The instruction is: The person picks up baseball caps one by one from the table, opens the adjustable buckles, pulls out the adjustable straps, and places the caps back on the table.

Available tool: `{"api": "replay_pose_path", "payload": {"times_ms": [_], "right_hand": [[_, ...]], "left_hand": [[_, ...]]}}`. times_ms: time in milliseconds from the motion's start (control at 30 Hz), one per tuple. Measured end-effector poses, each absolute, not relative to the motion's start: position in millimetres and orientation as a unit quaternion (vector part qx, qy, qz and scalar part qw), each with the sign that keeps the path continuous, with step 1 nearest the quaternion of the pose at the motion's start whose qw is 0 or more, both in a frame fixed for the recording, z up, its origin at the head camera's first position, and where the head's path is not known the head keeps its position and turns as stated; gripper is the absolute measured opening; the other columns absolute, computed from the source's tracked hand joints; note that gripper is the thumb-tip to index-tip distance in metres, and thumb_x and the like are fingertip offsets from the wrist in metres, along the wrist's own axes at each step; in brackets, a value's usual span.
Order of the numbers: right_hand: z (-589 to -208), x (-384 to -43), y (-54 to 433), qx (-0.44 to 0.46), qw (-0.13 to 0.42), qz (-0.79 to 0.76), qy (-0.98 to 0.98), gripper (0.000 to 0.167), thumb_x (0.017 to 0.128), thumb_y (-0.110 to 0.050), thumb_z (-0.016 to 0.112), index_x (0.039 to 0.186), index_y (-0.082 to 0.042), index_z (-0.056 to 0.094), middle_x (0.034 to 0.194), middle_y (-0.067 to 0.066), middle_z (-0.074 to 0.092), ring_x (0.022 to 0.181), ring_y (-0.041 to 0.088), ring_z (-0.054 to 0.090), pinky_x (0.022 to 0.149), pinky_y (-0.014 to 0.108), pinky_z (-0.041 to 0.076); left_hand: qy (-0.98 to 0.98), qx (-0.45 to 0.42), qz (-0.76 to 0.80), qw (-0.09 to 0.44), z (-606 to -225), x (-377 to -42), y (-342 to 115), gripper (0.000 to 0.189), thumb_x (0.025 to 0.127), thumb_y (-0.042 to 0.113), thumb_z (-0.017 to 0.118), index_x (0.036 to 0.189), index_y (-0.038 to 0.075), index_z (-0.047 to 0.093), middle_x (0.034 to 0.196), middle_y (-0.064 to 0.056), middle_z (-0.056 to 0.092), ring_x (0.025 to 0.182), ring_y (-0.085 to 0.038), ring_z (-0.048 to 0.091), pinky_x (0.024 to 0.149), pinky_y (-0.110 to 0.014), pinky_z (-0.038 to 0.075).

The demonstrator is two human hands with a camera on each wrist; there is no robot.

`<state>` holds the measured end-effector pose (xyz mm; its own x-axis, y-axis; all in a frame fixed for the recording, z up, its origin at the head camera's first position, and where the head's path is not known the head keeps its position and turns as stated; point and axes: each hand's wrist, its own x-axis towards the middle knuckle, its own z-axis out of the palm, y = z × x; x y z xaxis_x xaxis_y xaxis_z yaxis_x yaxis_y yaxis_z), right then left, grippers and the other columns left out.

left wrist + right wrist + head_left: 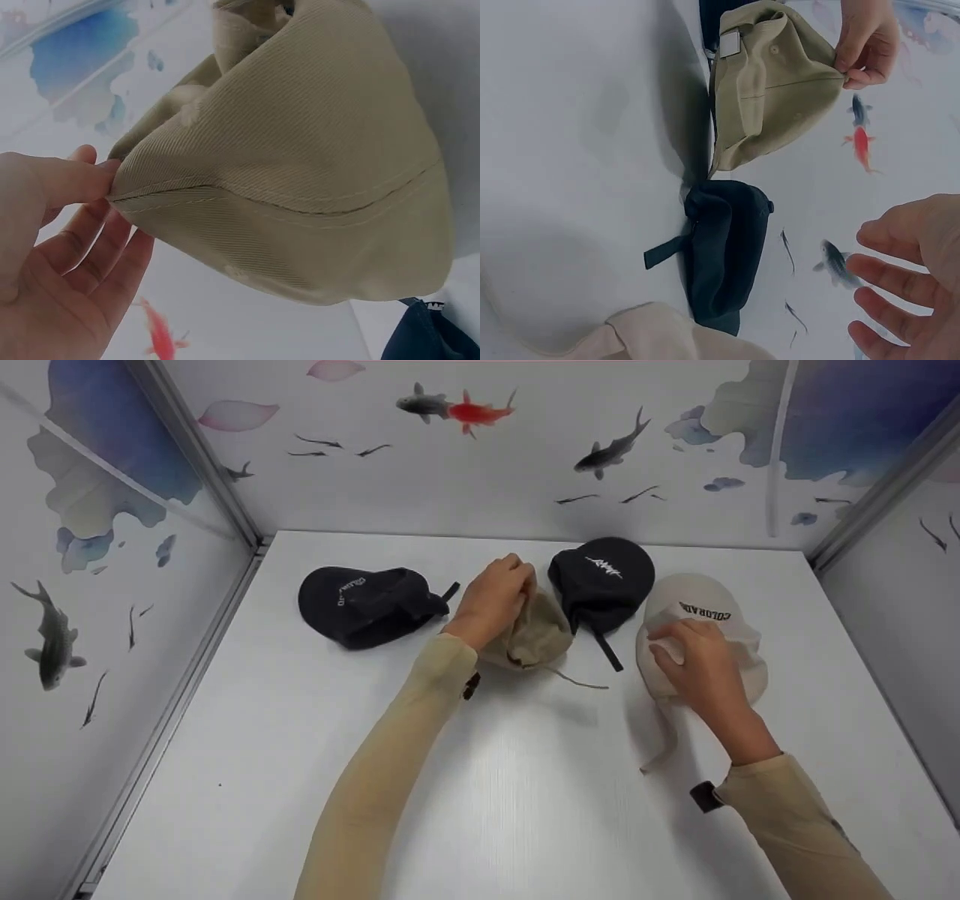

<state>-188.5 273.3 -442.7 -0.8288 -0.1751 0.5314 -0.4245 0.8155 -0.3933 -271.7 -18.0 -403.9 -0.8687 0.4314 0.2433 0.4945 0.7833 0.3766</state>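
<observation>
My left hand [493, 598] pinches the crown of a khaki cap [541, 631] between thumb and fingers, as the left wrist view shows close up. The cap's cloth [300, 142] hangs in folds from that grip, and a thin strap trails from it to the right. Over the cream cap [686, 596] marked COLORADO hovers my right hand [701, 664], its fingers loosely bent and holding nothing. In the right wrist view those fingers [892, 281] are spread apart, away from any cap. Part of the cream cap is hidden behind this hand.
A dark cap [360, 607] with small lettering lies to the left of the khaki one. Between the khaki and cream caps sits a black cap [611, 577] with white script, its strap pointing forward. White panels [450, 502] painted with fish enclose the white table [525, 810].
</observation>
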Motion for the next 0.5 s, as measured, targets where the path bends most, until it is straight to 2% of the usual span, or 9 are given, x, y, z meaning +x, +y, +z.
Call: {"api": "replay_pose_path", "payload": {"times_ms": [200, 500], "right_hand": [[-445, -191, 255, 0.183, 0.225, 0.260, -0.921, 0.009, 0.085, -0.002, 0.075, 0.094, -0.002, 0.072, 0.097, 0.015, 0.071, 0.098, 0.038, 0.061, 0.088, 0.048, 0.047], [-450, -192, 233, 0.213, 0.191, 0.255, -0.924, 0.012, 0.086, -0.010, 0.077, 0.097, -0.006, 0.072, 0.100, 0.011, 0.071, 0.099, 0.033, 0.061, 0.087, 0.046, 0.050]], "left_hand": [[-0.939, -0.256, -0.223, 0.046, -397, -265, -16, 0.010, 0.100, 0.006, 0.055, 0.096, 0.011, 0.063, 0.106, -0.006, 0.060, 0.097, -0.022, 0.056, 0.086, -0.031, 0.051], [-0.936, -0.266, -0.229, 0.025, -387, -254, -12, 0.010, 0.098, 0.004, 0.056, 0.096, 0.010, 0.064, 0.105, -0.006, 0.060, 0.097, -0.021, 0.056, 0.086, -0.030, 0.051]]}}
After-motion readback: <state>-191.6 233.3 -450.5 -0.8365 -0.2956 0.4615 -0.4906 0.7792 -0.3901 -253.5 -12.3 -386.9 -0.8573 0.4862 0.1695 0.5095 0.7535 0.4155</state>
